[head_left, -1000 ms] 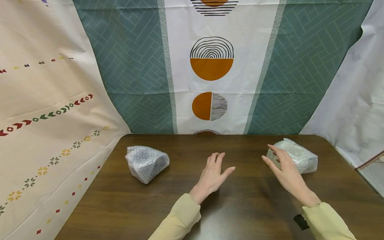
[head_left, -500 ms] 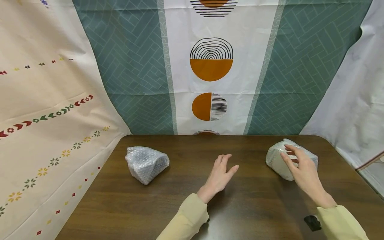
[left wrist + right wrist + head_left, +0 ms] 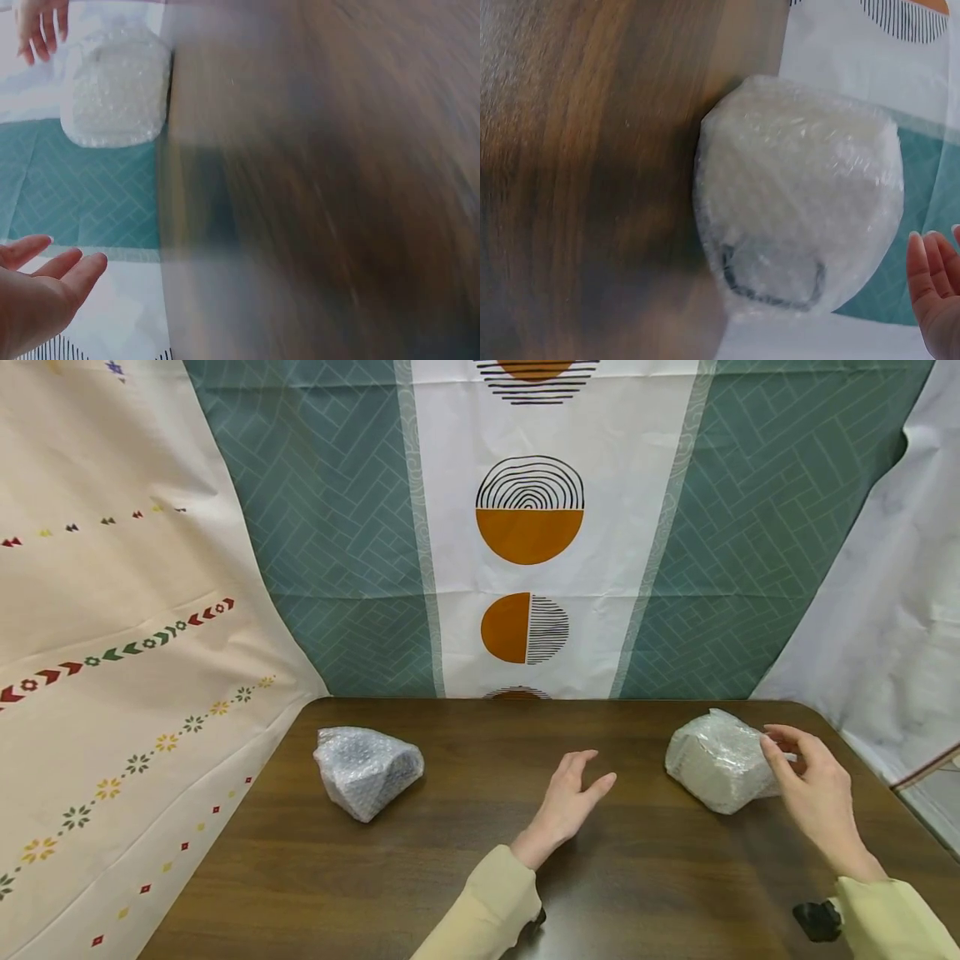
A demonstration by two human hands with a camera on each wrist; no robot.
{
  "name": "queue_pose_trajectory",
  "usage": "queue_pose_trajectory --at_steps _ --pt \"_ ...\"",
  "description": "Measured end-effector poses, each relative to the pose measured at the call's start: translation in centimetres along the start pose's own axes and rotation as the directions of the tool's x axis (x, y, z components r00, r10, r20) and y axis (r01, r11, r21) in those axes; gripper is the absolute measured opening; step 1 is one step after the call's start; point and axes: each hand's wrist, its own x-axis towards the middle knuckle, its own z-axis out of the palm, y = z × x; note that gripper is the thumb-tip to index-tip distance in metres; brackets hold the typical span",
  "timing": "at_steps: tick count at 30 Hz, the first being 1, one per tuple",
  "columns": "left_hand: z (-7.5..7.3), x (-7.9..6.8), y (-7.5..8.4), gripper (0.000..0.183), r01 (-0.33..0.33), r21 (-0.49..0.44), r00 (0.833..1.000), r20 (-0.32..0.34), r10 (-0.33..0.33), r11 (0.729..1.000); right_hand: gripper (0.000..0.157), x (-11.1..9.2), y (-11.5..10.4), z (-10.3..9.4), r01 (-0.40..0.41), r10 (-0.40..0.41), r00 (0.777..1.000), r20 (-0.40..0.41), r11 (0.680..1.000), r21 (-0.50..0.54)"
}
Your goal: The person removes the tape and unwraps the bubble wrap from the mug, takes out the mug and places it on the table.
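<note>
A bubble-wrapped bundle [image 3: 716, 760] sits at the right back of the table; a dark curved line shows through the lower part of the wrap [image 3: 802, 165] in the right wrist view. What is inside cannot be made out. My right hand [image 3: 817, 785] hovers at the bundle's right side, fingers loosely bent. Whether it touches the wrap is unclear in the head view; in the right wrist view the hand [image 3: 937, 289] appears apart from it. Over the middle of the table my left hand [image 3: 564, 802] holds nothing, its thumb and fingers spread.
A second bubble-wrapped bundle [image 3: 367, 770] lies at the left back of the brown wooden table [image 3: 315, 877]. Patterned cloth [image 3: 525, 552] hangs behind the table's back edge, and more cloth [image 3: 112, 693] covers the left side. A small black object [image 3: 817, 921] is at my right wrist.
My right hand has moved right, across the front of the right bundle to its right side, uncovering more of it. My left hand has drifted a little to the right. Both bundles stay put.
</note>
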Motion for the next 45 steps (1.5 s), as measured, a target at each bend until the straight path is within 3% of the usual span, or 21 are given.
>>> queue_pose_trajectory --at_steps 10,18,23,30,34,40,45 --pt "2.0 0.8 0.8 0.044 0.019 -0.207 0.999 -0.033 -0.026 0.978 0.026 0.0 2.0 -0.7 -0.069 0.069 0.997 -0.041 0.998 0.006" --pt "3.4 0.9 0.8 0.039 0.021 -0.277 0.999 -0.042 -0.034 0.961 0.027 0.1 3.3 -0.5 -0.147 0.144 0.985 -0.098 0.989 -0.018" --pt "4.1 0.8 0.7 0.037 0.024 -0.253 0.998 -0.043 -0.036 0.967 0.036 0.0 4.5 -0.5 -0.213 0.213 0.977 -0.013 0.977 -0.029" --pt "4.7 0.8 0.7 0.038 0.034 -0.226 0.999 -0.011 -0.037 0.973 0.046 -0.3 5.8 -0.5 -0.293 0.288 0.947 0.142 0.956 0.016" --pt "5.1 0.9 0.8 0.038 0.045 -0.242 0.999 -0.007 -0.048 0.969 0.045 -0.3 6.6 -0.2 -0.332 0.324 0.932 0.161 0.943 0.029" --pt "5.8 1.4 1.0 0.038 0.07 -0.253 0.997 -0.004 -0.074 0.965 0.043 -0.1 7.2 -0.3 -0.303 0.288 0.938 0.191 0.952 0.048" --pt "6.2 1.6 1.3 0.04 0.069 -0.282 0.998 0.014 -0.067 0.957 0.04 -0.1 8.4 0.2 -0.328 0.316 0.934 0.166 0.943 0.053"
